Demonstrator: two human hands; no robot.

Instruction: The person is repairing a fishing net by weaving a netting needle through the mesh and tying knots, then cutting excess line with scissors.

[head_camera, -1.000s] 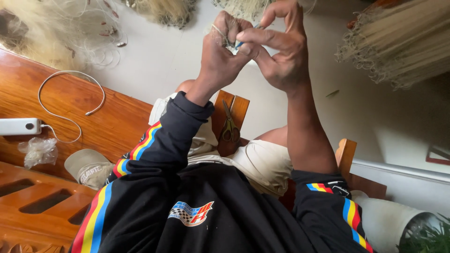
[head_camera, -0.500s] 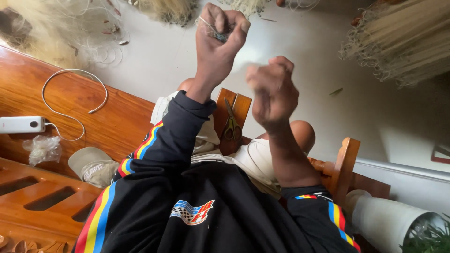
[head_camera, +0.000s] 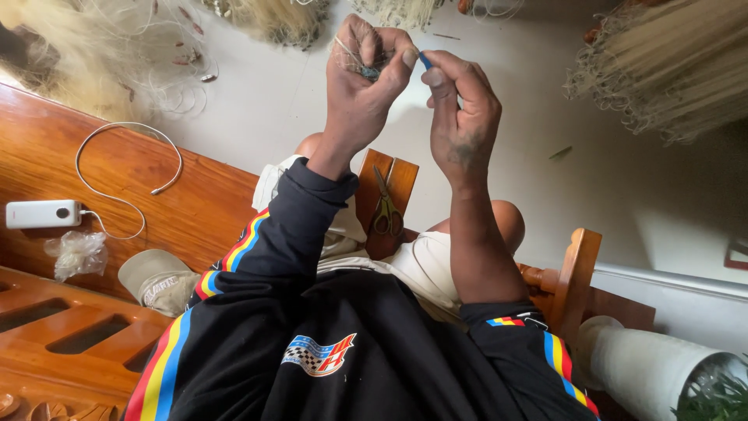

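With the left hand pinching the bunched net line and the right hand gripping the blue needle, both raised above the lap — keep the line taut — draw the needle through squarely.

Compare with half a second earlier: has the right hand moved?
Yes. The right hand has risen away from the scissors on the chair and closed in on the left hand.
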